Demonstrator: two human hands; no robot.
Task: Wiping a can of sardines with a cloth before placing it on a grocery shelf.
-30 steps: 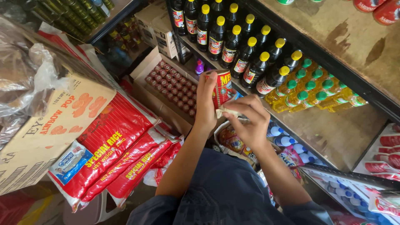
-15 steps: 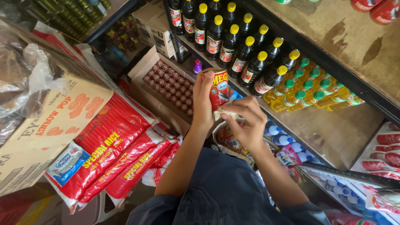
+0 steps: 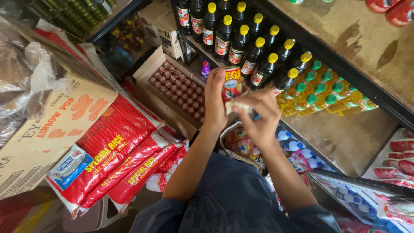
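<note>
Since a second ago, the left hand (image 3: 214, 97) has turned the red tin can (image 3: 232, 83) so more of its label faces the camera, and lifted it slightly toward the dark bottles (image 3: 241, 43). The right hand (image 3: 258, 116) has slid its pale cloth (image 3: 238, 106), possibly a wipe, from the can's side to just under its lower edge.

You hold a red can (image 3: 232, 83) with a yellow band and a pale cloth (image 3: 238, 106). The dark bottles (image 3: 241, 45) have yellow caps, and the yellow bottles (image 3: 317, 97) have green caps. The rice bags (image 3: 113, 149) are red with yellow letters.
</note>
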